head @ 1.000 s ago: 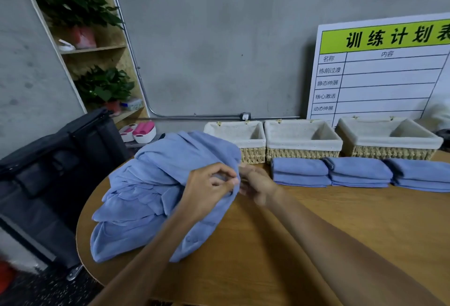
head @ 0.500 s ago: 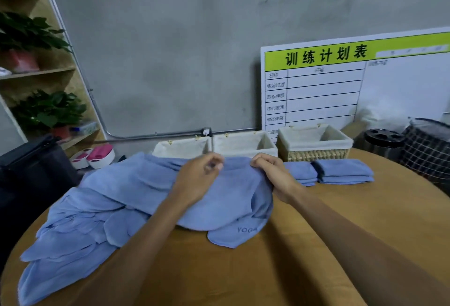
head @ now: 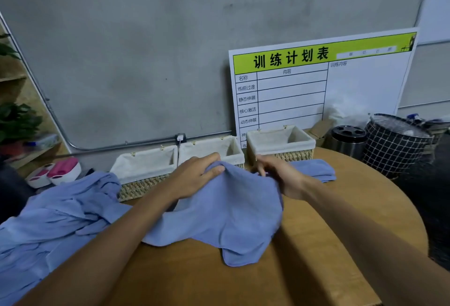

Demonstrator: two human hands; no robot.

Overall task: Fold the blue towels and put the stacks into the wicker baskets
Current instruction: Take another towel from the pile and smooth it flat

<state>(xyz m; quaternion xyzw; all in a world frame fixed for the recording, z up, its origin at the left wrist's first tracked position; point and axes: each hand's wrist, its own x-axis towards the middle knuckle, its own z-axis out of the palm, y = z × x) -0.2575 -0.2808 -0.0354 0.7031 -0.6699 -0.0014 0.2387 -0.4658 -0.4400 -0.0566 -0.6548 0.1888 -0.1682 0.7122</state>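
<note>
Between the left hand [head: 194, 179] and right hand [head: 280, 176], a towel [head: 226, 218] is pinched by its top edge; corners are best drawn apart evenly before folding.

I count 3 baskets [head: 146, 166] [head: 211, 151] [head: 280, 141], 1 loose towel [head: 226, 213], 1 towel heap [head: 56, 220], 1 folded stack [head: 314, 169], 1 board [head: 321, 81], 2 bins [head: 348, 140] [head: 394, 145] and 1 table [head: 328, 220].

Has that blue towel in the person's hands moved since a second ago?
Yes. The towel has come off the pile, rightward, and now hangs before the middle basket.
</note>
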